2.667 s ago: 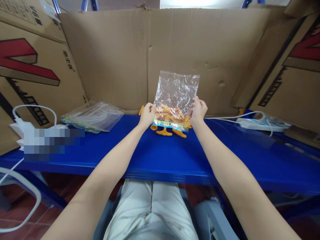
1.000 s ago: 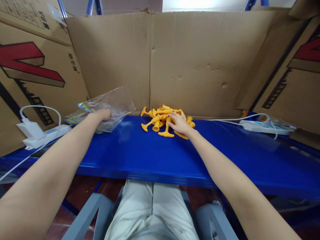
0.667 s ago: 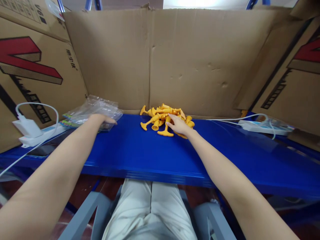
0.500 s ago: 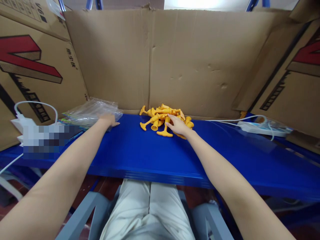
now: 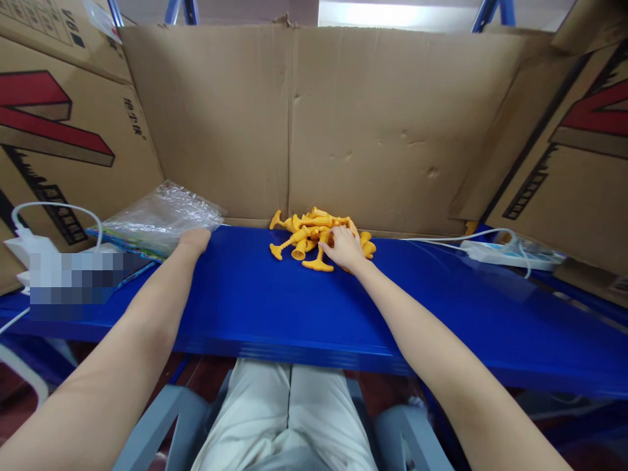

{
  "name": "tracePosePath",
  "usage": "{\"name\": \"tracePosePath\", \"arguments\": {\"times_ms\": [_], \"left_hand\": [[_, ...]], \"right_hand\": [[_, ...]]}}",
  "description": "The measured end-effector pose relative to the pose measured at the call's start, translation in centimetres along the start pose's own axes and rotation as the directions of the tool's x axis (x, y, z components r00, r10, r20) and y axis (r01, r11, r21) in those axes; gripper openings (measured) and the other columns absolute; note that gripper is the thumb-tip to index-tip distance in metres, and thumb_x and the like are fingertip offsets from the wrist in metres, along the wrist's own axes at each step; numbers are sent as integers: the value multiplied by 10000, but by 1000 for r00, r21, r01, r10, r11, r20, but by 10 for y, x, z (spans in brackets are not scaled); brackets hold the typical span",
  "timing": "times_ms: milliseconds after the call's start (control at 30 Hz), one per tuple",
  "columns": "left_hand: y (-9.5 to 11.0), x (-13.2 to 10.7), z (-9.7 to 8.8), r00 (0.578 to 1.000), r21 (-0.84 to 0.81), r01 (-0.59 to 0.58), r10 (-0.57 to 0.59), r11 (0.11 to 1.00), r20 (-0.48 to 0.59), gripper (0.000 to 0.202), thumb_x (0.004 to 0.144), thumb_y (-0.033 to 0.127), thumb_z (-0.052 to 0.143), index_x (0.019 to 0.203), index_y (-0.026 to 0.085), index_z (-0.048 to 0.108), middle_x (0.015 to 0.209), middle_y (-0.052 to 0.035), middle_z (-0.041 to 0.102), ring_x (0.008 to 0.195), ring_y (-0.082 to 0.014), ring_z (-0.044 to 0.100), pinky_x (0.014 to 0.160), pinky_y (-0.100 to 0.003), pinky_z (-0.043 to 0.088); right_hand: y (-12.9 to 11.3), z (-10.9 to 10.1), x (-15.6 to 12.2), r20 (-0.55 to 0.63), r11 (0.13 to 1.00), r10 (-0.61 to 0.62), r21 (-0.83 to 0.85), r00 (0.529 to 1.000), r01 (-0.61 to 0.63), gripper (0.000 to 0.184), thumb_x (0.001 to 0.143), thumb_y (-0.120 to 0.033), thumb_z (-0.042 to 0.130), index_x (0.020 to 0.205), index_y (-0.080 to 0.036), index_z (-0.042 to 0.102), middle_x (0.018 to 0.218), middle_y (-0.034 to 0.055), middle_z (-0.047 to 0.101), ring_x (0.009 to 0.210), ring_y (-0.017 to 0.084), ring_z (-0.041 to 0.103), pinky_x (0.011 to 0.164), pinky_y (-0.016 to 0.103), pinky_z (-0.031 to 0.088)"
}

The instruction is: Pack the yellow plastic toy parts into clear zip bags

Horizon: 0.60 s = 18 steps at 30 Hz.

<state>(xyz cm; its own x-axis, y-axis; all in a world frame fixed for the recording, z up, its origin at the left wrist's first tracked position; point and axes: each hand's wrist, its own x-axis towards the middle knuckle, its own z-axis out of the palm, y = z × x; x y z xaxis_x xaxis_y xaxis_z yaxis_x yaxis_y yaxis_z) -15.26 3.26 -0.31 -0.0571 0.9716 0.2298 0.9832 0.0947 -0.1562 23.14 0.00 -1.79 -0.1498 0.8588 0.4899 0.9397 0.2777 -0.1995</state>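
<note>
A heap of yellow plastic T-handled pieces (image 5: 299, 248) with ribbed or threaded shafts and cup-like ends lies against the cardboard at the back of the blue table. My right hand (image 5: 345, 247) reaches into the heap's right side, fingers curled around a yellow piece; its fingertips are partly lost among the others. At the left, my left hand (image 5: 195, 242) is closed at the front right edge of the clear plastic bags (image 5: 161, 212). What its fingers pinch is mostly hidden behind the back of the hand.
Tall cardboard (image 5: 373, 124) walls the back, with printed boxes on both sides. A white charger with a cable (image 5: 36, 242) sits at the left, partly blurred out. To the right lies a white power strip (image 5: 510, 255) with its cord. The blue table's (image 5: 275, 307) front edge is above my lap.
My left hand has gone from spread fingers to closed and moved slightly left, and the bags have bunched up. My right hand's fingers have curled deeper into the yellow pieces.
</note>
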Motion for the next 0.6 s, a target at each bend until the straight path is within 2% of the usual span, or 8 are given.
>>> {"name": "tracePosePath", "arguments": {"times_ms": [133,267,400,500,567,600], "left_hand": [[2,-4,-5,998,46,12,-14,999,59,270,829,62,429,1011,45,628,1102,-172,666,1026,-267,597,825,-348,458],[6,-2,-9,996,43,11,-14,999,85,279,819,93,466,1032,4,623,1143,-206,646,1018,-281,609,820,-345,465],[9,4,-8,995,11,45,-46,999,88,242,802,133,518,986,27,634,1112,-179,655,997,-262,609,827,-344,472],[6,12,-5,994,-19,91,-89,996,67,269,801,207,540,992,41,629,1093,-149,655,1034,-268,572,840,-377,469],[2,17,-2,988,-27,146,-144,989,57,315,797,264,546,995,31,623,1042,-144,660,1055,-296,548,849,-430,461],[0,20,-1,992,-48,126,-124,991,39,327,791,277,549,982,22,622,1004,-147,663,1060,-315,540,851,-467,453]], "right_hand": [[-6,1,-1,-57,1000,26,-4,998,-27,403,842,-461,526,1081,-138,554,1163,195,591,1157,358,490,961,551,341],[-11,7,0,-37,994,79,73,996,-76,510,796,-468,593,1162,-122,513,1101,216,627,1125,377,534,959,551,342],[-10,16,5,7,967,166,194,986,-164,592,740,-383,636,1268,-179,461,981,142,684,1033,354,606,928,523,408],[-4,20,11,17,896,253,373,967,-241,646,712,-342,625,1308,-190,427,920,96,690,917,309,650,845,463,491],[-1,20,16,9,794,281,560,960,-237,647,705,-324,619,1303,-181,415,860,66,678,794,259,662,744,411,531],[0,19,18,-7,725,287,655,958,-212,633,702,-314,619,1288,-187,416,841,47,668,730,228,656,692,382,538]]}}
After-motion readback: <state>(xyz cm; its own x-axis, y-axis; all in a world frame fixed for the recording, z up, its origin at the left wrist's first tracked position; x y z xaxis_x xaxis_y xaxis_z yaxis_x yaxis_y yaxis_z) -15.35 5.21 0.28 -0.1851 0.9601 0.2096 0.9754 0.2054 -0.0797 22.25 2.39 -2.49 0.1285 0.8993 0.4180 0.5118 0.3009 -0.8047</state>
